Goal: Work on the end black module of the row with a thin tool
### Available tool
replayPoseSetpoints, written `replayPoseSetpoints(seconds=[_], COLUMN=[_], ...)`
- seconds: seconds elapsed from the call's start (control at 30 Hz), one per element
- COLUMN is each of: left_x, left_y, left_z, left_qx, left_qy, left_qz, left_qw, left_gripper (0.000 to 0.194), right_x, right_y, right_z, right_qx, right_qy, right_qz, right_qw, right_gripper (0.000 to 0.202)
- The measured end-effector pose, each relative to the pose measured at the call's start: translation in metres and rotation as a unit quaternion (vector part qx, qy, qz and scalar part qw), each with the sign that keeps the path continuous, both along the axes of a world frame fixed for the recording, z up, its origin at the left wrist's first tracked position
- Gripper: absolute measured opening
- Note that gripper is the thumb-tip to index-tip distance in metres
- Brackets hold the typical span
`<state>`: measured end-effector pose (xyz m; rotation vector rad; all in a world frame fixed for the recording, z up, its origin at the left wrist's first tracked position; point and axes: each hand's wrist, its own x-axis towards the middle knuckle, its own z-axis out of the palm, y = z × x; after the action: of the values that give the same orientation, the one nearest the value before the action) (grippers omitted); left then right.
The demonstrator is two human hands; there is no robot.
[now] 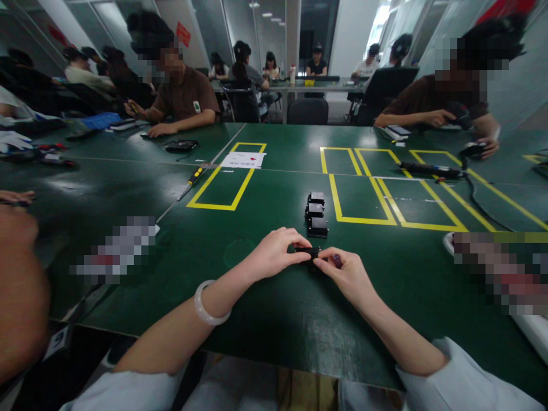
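A small black block-like part [307, 251] is held between both hands just above the green table [274, 319]. My left hand [280, 251] pinches its left end between thumb and fingers. At its right end, the fingertips of my right hand [342, 269] close on the same part, and something small and dark shows among the curled fingers. Just beyond my hands, several similar black parts stand in a short row, the nearest one [317, 227] closest to my fingertips. Fine details of the held part are hidden by my fingers.
Yellow tape outlines [363, 220] mark the table. A yellow-black screwdriver [196, 176] and a white paper [243, 160] lie at left. A black elongated tool [432, 170] with a cable lies at right. Another person's arm [21, 291] is close at left; co-workers sit opposite.
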<state>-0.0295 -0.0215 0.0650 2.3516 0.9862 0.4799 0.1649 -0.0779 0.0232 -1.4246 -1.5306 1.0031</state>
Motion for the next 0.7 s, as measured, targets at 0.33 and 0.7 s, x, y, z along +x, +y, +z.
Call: replayPoseSetpoints(seconds=[0.33, 0.7], left_x=[-0.032, -0.180], left_y=[0.002, -0.006], left_z=[0.005, -0.008], left_qx=[0.013, 0.027], left_qy=[0.020, 0.124], left_qz=[0.029, 0.216], left_qw=[0.999, 0.968], left_gripper=[0.016, 0.042], right_x=[-0.006, 0.016], right_y=[-0.002, -0.006], right_z=[0.004, 0.005], right_qx=[-0.018, -0.031], right_qy=[-0.025, 0.001], right_qz=[0.030, 0.004], right_qw=[0.999, 1.000], right_gripper=[0.031, 0.033])
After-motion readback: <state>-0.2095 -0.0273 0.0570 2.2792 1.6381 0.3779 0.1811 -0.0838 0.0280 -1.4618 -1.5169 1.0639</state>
